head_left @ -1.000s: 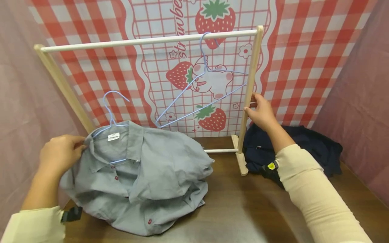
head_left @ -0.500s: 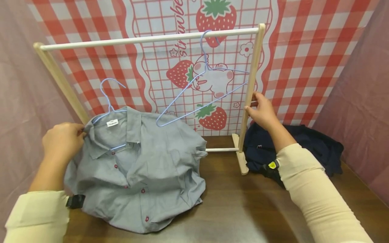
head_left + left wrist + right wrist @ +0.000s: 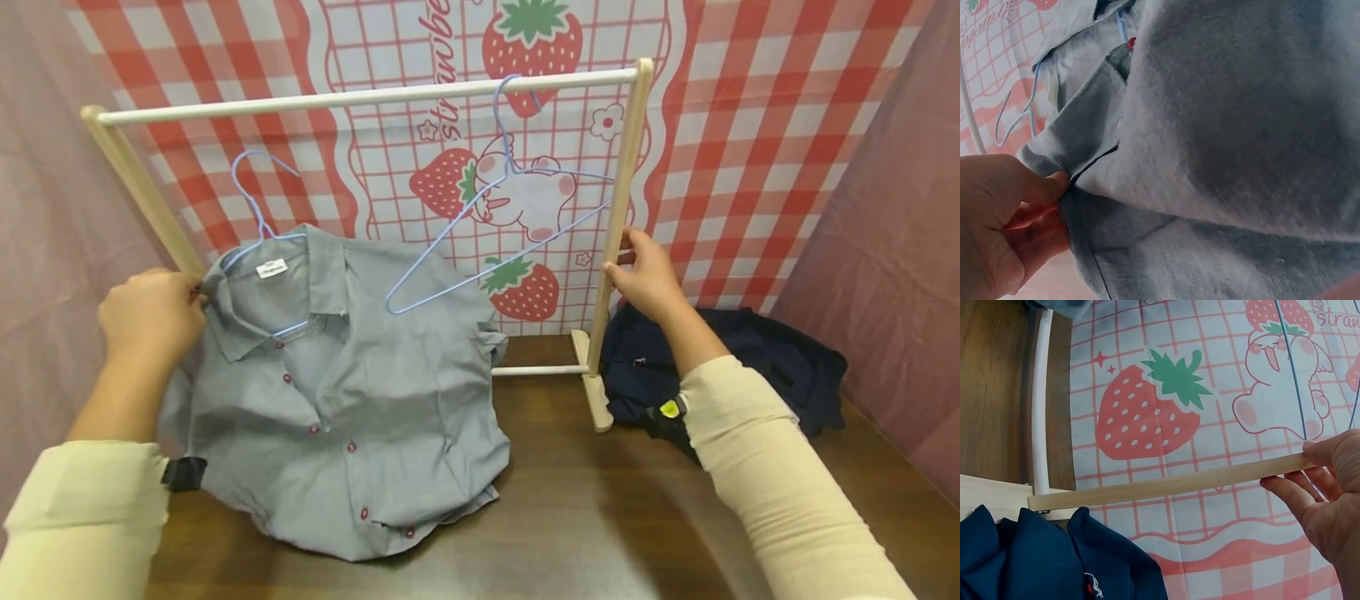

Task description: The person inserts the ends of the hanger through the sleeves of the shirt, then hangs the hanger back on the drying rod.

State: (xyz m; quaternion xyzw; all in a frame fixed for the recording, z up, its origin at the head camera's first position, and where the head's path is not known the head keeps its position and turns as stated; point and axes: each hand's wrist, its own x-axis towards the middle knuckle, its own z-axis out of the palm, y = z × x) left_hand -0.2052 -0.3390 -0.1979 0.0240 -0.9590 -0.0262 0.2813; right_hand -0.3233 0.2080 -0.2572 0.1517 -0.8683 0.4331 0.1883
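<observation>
A grey button-up shirt point(image 3: 405, 358) with red buttons is on a blue wire hanger point(image 3: 258, 200), whose hook stands free below the rack's top rail. My left hand point(image 3: 150, 317) pinches the shirt at its shoulder beside the collar; the left wrist view shows thumb and fingers point(image 3: 1054, 184) on the cloth. With my right hand point(image 3: 648, 275) I grip the right post of the wooden clothes rack point(image 3: 617, 208), thumb on one side and fingers on the other. A second blue hanger point(image 3: 442, 237), bare, hangs from the rail near that post.
Dark navy clothing point(image 3: 772, 358) lies in a heap on the brown table point(image 3: 570, 508), right of the rack's foot point(image 3: 596, 400). Behind the rack hangs a red-and-white strawberry cloth point(image 3: 765, 150). Pinkish curtains point(image 3: 885, 242) close off both sides.
My left hand has lifted the shirt and its hanger upward and slightly left, so the hook is closer to the rail and the shirt front hangs straighter. The right hand stays on the post.
</observation>
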